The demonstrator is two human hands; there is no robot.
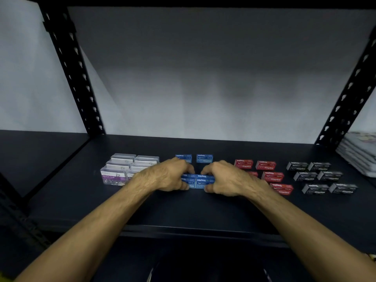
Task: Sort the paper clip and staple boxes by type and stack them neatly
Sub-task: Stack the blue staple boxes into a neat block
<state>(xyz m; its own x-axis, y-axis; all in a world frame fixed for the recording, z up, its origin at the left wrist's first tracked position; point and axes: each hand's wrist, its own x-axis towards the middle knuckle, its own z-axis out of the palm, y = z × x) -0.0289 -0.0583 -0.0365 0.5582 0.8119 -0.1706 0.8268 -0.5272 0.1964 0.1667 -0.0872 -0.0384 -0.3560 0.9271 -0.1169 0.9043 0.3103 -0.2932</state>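
Left hand (pixel 173 176): fingers curled round blue staple boxes (pixel 200 181), squaring stack
Right hand (pixel 223 178): fingers curled, pressing opposite end inward

Head-worn camera, facing forward and down, close over dark shelf (pixel 203 210)

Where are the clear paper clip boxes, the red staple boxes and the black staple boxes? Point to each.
clear paper clip boxes (pixel 114 177): head view, purple label of front-left box.
red staple boxes (pixel 265 165): head view, front face of a back-row box.
black staple boxes (pixel 315 189): head view, front face of a front-row box.
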